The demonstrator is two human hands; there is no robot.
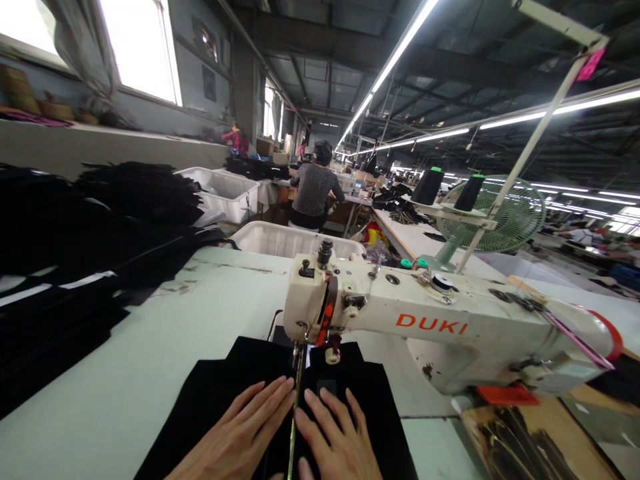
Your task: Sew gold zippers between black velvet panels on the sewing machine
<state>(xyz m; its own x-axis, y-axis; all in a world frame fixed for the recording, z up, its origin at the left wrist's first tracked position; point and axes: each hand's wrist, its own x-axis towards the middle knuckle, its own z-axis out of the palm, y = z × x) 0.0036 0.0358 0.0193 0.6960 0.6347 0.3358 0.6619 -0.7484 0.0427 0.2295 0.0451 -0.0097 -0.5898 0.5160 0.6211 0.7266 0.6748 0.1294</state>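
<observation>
Both my hands lie flat on a piece of black fabric (200,400) spread on the pale sewing table (100,413). My left hand (245,427) is left of a thin gold-coloured zipper (293,433), fingers stretched forward and close together. On the right of that strip rests my right hand (337,430), fingers spread, thumb partly cut off below. The strip runs up under the needle area of a white sewing machine (370,300) marked DUKI. The fabric's far edge lies under the presser foot, whose contact is too small to make out.
Stacks of black fabric pieces (140,200) cover the table's left side. Behind the machine stand white plastic bins (295,239). Black thread cones (427,187) and a green fan (520,213) are at the right. A person (316,190) sits ahead with their back to me.
</observation>
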